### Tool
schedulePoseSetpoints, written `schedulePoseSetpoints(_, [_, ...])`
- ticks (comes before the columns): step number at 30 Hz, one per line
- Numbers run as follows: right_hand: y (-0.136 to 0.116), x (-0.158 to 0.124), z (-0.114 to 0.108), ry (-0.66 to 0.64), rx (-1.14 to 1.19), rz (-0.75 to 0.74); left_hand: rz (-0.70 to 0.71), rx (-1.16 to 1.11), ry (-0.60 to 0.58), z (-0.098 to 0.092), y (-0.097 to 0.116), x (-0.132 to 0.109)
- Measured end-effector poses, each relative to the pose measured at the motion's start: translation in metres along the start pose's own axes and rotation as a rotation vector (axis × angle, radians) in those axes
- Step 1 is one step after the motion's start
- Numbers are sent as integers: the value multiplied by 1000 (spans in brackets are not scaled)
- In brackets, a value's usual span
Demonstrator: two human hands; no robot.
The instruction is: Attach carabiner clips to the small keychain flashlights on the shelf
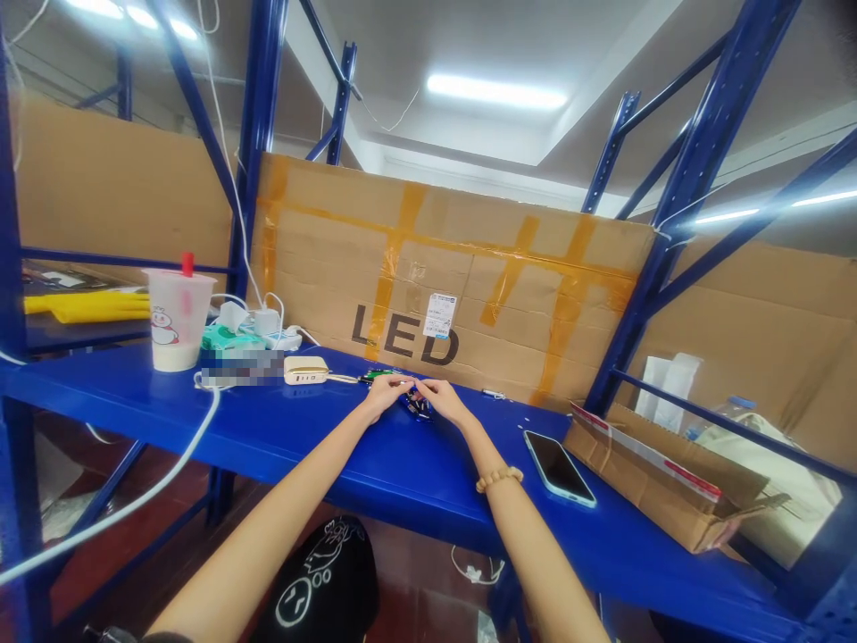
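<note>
My left hand (388,391) and my right hand (443,399) meet fingertip to fingertip over the blue tabletop (301,429). The fingers of both are pinched closed. Whatever sits between them is too small and too far off to name. Beneath and between the hands lies a cluster of small dark, shiny pieces (420,411). Just behind my left hand, some green and black pieces (378,373) show in part. A beaded bracelet (499,479) circles my right wrist.
Right of my arm lies a phone (559,468), beside an open cardboard box (669,482). Leftward stand a cream power bank (306,370), a wipes pack (228,339) and a drink cup (179,317). A cardboard panel (335,241) backs the table; a white cable (153,478) hangs over the front edge.
</note>
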State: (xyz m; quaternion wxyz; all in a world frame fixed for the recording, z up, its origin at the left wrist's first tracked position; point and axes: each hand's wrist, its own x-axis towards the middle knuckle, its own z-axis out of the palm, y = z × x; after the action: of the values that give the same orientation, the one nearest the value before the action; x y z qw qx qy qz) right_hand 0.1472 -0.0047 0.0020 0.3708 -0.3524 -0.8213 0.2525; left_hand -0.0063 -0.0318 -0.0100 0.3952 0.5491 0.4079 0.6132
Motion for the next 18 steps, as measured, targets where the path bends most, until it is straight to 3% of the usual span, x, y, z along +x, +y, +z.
schedulePoseSetpoints(6, [4, 1, 7, 49, -127, -30, -18, -11, -3, -4, -7, 4])
schedulePoseSetpoints(14, [-2, -2, 16, 110, -74, -18, -78, 32, -34, -1, 3, -3])
schedulePoseSetpoints(18, [0, -4, 15, 246, -146, 56, -124, 41, 80, -3, 6, -1])
